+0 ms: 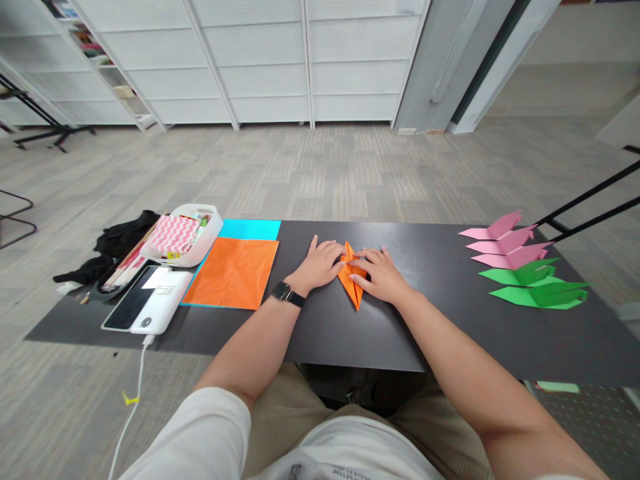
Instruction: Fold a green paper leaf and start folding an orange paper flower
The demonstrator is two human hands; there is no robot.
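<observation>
A piece of orange origami paper, folded into a narrow pointed diamond, lies on the dark table in front of me. My left hand holds its left side, with the thumb and fingertips at the edge. Across its right side, my right hand grips the paper with thumb and fingers, covering part of the folds. A dark watch is strapped to my left wrist.
Flat orange sheets lie over blue paper at the left. Beyond them are a white basket, a phone and a cabled white power bank. Pink folded birds and green ones stand at the right.
</observation>
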